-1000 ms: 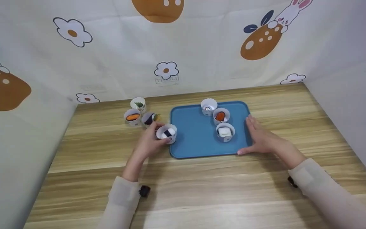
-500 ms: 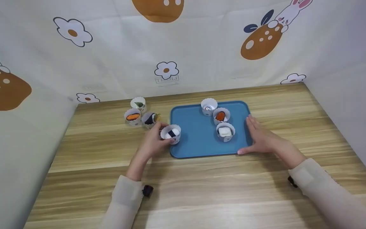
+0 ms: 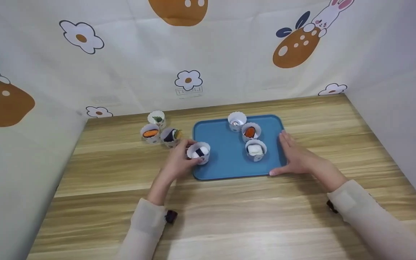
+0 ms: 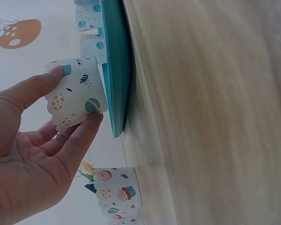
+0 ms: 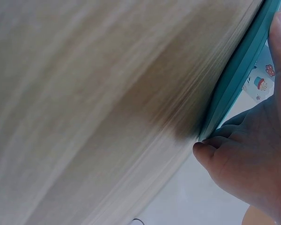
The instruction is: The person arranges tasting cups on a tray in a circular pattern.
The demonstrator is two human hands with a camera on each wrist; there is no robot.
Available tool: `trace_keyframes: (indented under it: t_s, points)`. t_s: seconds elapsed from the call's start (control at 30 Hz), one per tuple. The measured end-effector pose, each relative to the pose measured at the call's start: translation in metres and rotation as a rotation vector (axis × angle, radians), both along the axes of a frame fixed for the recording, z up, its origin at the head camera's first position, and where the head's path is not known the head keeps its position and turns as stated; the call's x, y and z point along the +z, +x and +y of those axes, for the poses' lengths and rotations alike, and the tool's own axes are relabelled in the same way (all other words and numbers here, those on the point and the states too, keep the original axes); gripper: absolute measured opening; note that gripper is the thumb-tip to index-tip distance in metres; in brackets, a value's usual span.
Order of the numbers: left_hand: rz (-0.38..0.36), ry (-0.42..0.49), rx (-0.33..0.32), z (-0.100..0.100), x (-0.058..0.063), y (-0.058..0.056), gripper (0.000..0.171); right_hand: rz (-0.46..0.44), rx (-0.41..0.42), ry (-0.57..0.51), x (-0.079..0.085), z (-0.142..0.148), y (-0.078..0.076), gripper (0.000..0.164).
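Note:
My left hand (image 3: 179,160) pinches a white patterned paper cup (image 4: 77,93) between thumb and fingers, over the left part of the blue tray (image 3: 222,168). Inside that cup lies a white piece with a dark band (image 3: 200,151), like a rice ball. My right hand (image 3: 298,155) rests against the tray's right edge, thumb at the front corner and fingers extended along the side. On the tray's right half stand a cup with a white block (image 3: 255,150), a cup with an orange-red piece (image 3: 250,132) and a cup with a small white piece (image 3: 236,122).
Left of the tray, on the wooden table (image 3: 114,173), are a cup with an orange-topped piece (image 3: 150,133), a cup with green leaves (image 3: 157,118) and a cup with a dark and yellow piece (image 3: 170,136). A patterned cloth (image 3: 226,47) hangs behind.
My left hand has moved right with its cup, from the tray's left edge to over the tray. The right hand and the tray have stayed in place.

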State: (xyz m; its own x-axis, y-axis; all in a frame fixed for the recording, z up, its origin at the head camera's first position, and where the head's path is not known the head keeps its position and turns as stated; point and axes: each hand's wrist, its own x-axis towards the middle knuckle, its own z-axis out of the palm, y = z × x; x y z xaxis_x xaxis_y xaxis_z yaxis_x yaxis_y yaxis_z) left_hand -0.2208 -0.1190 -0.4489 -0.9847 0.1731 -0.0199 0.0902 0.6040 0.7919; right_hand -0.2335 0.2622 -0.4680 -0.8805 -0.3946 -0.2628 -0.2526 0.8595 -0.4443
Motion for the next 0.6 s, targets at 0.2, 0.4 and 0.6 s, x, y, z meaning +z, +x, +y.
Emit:
trace_keyframes:
  t_s: [0.2, 0.4, 0.6]
  points:
    - [-0.016, 0.005, -0.011, 0.004, -0.001, -0.001, 0.051, 0.001, 0.001, -0.002, -0.001, 0.001, 0.000, 0.141]
    - [-0.004, 0.006, -0.043, 0.009, -0.004, -0.001, 0.050, 0.006, 0.000, -0.008, -0.002, 0.001, 0.000, 0.140]
    - [-0.019, 0.007, -0.065, 0.013, -0.005, -0.001, 0.049, 0.004, -0.004, -0.010, -0.001, 0.000, 0.001, 0.139]
